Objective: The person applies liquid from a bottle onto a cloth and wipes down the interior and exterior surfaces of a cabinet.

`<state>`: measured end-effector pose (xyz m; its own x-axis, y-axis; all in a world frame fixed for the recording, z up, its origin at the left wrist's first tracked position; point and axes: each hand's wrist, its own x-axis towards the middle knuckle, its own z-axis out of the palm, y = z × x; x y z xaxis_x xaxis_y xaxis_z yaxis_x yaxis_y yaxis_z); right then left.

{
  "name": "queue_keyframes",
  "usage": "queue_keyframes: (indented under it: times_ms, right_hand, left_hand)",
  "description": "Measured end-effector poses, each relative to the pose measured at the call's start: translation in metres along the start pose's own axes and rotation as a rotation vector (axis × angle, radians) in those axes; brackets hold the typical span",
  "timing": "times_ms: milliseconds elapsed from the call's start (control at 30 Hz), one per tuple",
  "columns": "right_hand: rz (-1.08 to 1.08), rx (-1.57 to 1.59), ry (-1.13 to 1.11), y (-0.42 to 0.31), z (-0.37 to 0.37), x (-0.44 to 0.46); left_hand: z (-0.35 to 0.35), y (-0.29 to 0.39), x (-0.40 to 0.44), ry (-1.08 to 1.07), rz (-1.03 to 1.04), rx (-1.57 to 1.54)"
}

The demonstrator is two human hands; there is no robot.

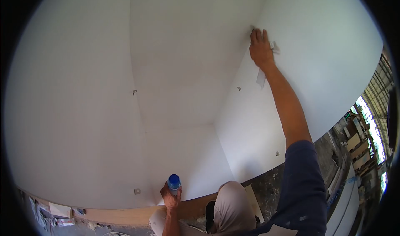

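My right hand (261, 52) presses a pale cloth (273, 47) to the white panel (329, 65), near the corner; its fingers are extended. My left hand (171, 196) is closed around a bottle with blue cap (174, 182), low, just above the wooden edge (121, 214).

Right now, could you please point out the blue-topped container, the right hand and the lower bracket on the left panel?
Blue-topped container (174, 179): head view, on its blue top.
Right hand (261, 53): head view, back of the hand.
Lower bracket (137, 191): head view, its flat face.
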<state>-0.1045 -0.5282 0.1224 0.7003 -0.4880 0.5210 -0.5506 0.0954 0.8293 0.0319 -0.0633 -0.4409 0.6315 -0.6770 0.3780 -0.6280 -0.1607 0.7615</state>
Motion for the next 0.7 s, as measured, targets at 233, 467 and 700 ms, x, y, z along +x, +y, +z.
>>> queue_keyframes:
  times_ms: [233,467,700]
  right_hand:
    - [0.607,0.637,0.353,-0.081,0.013,0.053]
    - [0.826,1.185,0.257,-0.275,-0.003,-0.057]
    - [0.427,0.998,-0.062,-0.336,0.068,-0.159]
  left_hand:
    - [0.001,0.008,0.003,0.039,0.049,0.134]
    - [0.001,0.001,-0.001,0.006,0.022,0.19]
    - [0.004,0.001,0.002,-0.012,0.007,0.175]
